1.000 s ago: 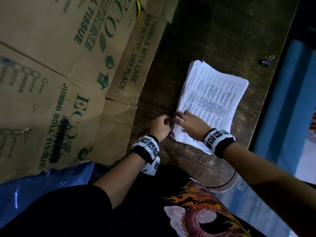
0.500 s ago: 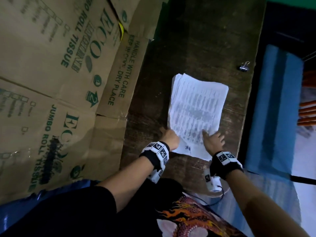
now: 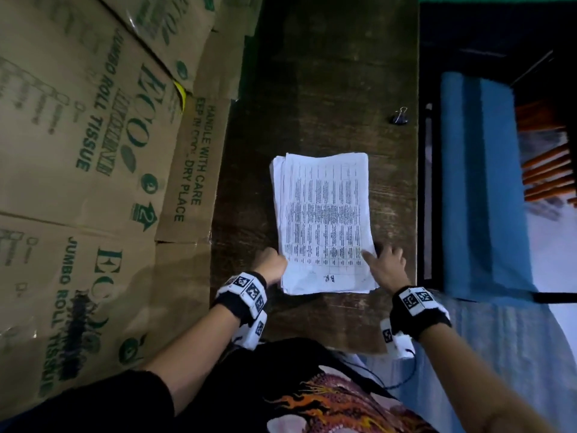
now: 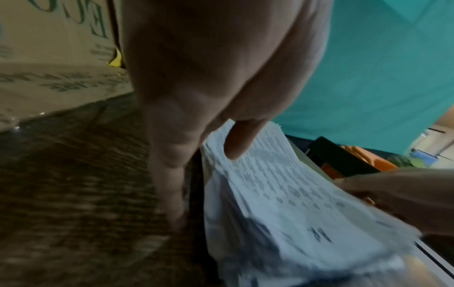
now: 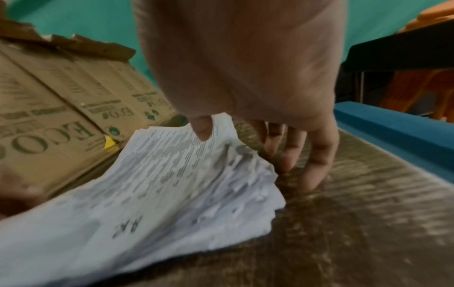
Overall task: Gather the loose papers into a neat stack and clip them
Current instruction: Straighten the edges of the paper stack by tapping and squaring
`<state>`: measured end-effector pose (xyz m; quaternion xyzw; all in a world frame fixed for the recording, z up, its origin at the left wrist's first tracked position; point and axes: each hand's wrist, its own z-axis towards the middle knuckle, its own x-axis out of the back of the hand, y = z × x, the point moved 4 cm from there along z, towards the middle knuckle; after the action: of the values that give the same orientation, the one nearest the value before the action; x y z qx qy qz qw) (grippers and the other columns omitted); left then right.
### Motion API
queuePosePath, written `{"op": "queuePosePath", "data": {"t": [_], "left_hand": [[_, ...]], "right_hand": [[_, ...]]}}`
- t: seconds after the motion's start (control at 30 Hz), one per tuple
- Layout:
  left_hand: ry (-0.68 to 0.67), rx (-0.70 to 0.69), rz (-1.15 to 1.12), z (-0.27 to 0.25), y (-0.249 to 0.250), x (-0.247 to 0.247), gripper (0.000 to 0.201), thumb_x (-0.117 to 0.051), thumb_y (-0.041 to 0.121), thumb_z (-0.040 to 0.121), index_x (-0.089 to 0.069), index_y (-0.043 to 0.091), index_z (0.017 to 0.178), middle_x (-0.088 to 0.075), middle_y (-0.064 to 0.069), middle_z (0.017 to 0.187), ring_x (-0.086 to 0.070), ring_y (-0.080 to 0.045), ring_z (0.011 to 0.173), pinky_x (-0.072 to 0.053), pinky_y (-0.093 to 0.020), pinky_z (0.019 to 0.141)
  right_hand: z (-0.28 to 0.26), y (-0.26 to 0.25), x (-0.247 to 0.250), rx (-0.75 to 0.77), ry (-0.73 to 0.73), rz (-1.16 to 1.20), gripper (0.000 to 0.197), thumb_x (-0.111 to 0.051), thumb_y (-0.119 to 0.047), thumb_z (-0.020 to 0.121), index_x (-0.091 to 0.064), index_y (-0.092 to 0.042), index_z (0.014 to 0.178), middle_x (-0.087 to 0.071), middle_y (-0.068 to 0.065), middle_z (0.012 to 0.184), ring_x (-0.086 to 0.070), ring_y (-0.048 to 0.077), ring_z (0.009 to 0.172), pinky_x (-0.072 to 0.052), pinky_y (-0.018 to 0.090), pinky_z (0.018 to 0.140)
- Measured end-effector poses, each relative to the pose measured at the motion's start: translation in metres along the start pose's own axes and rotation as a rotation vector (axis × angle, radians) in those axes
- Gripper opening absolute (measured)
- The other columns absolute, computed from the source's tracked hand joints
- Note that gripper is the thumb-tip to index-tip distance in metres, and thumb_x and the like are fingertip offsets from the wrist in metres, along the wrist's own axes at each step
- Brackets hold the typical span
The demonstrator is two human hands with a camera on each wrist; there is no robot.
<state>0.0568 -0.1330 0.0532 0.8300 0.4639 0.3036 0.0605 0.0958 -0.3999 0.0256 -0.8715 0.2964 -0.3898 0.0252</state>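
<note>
A stack of printed papers point(image 3: 323, 223) lies lengthwise on the dark wooden table point(image 3: 327, 73), its sheets slightly fanned along the left edge. My left hand point(image 3: 279, 264) holds the stack's near left edge, thumb point(image 4: 239, 141) on the top sheet and fingers point(image 4: 169, 174) down along the side to the table. My right hand point(image 3: 376, 254) holds the near right edge the same way, thumb point(image 5: 202, 128) on top and fingers point(image 5: 317, 165) beside the edge on the wood. A black binder clip point(image 3: 400, 116) lies apart at the far right of the table.
Printed cardboard boxes point(image 3: 93, 151) line the table's left side. A blue cushioned bench point(image 3: 480, 182) runs past the table's right edge, with orange slats point(image 3: 546, 164) beyond it. Bare wood stretches beyond the stack.
The stack has turned from slanted to straight along the table. My right hand moved from the near left corner to the right edge. My left hand stays at the left edge.
</note>
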Motion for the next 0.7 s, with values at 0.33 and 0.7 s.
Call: {"op": "queuePosePath", "data": {"t": [0.33, 0.7], "left_hand": [[0.241, -0.031, -0.259, 0.036, 0.066, 0.059, 0.051, -0.048, 0.029, 0.094, -0.04, 0.001, 0.135, -0.04, -0.017, 0.138, -0.042, -0.036, 0.129, -0.036, -0.037, 0.102], [0.275, 0.1, -0.524, 0.07, 0.09, 0.075, 0.046, -0.05, 0.027, 0.09, -0.05, 0.002, 0.128, -0.051, -0.011, 0.133, -0.051, -0.033, 0.122, -0.043, -0.034, 0.097]], "right_hand": [[0.059, -0.055, 0.049, 0.149, 0.153, 0.13, 0.063, -0.042, -0.056, 0.093, -0.039, -0.015, 0.142, -0.028, 0.019, 0.149, -0.022, 0.035, 0.138, -0.017, 0.049, 0.112], [0.118, -0.123, 0.064, 0.176, 0.036, 0.009, 0.069, -0.032, -0.065, 0.093, -0.02, -0.029, 0.151, -0.01, 0.016, 0.157, -0.009, 0.043, 0.143, -0.014, 0.061, 0.113]]}}
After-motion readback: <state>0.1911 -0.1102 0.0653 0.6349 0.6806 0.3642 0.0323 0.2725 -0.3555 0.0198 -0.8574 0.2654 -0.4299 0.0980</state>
